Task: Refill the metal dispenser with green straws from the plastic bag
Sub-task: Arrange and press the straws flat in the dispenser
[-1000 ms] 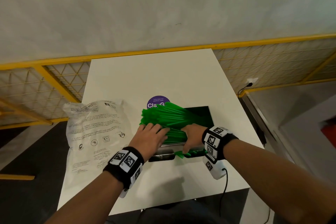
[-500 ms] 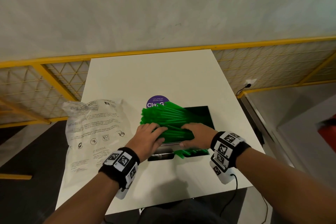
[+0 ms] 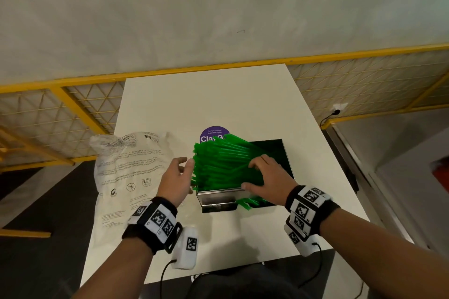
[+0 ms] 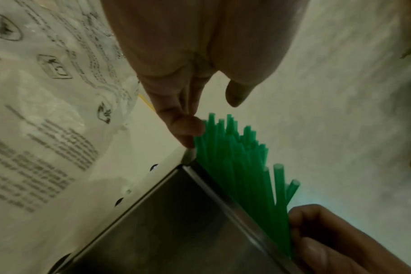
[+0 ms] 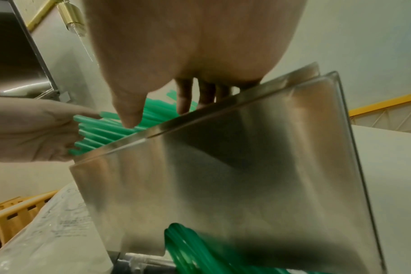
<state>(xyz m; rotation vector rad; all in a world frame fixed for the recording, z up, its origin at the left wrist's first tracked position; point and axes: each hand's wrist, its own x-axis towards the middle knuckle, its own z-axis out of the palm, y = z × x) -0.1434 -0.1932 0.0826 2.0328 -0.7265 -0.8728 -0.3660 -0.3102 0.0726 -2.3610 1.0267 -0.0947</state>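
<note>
On the white table (image 3: 218, 99) I count one metal dispenser (image 3: 217, 198), one plastic bag (image 3: 126, 172); my left hand (image 3: 175, 181) flat against green straws (image 3: 218, 165), right hand (image 3: 269, 182) spread atop them.

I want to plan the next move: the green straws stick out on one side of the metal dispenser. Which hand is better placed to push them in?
Probably the left hand: its flat fingers already touch the protruding ends of the green plastic straws, while the right hand rests on top, steadying them over the shiny metal dispenser.

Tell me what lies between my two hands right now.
The green straws piled in the metal dispenser, between left hand and right hand; head view.
</note>
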